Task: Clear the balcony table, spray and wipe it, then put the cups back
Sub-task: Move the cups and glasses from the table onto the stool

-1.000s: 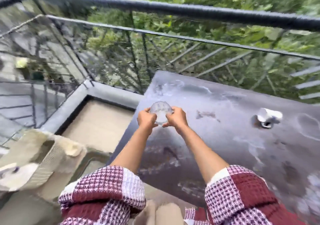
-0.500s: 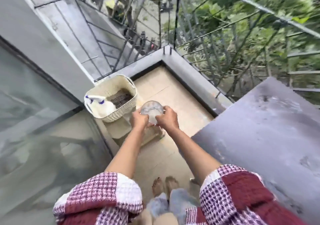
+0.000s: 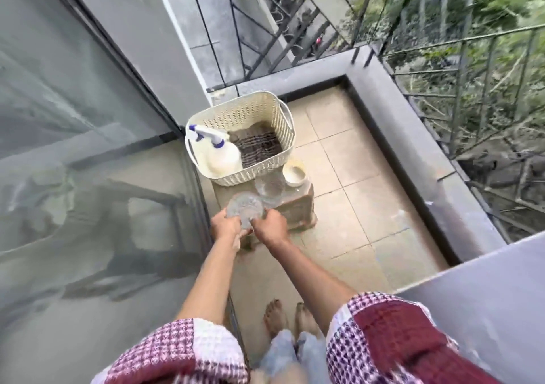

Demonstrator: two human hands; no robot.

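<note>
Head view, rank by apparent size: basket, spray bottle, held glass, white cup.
1. basket
2. spray bottle
3. held glass
4. white cup
Glass over cup is unsure: the glass is nearer the camera.

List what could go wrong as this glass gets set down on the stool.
The stool is crowded: the basket, a second glass and a cream cup fill most of its top, so the glass cup gripped by the left hand and right hand could knock them.
Set near the edge, it might tip onto the tiled floor and break close to the bare feet.
</note>
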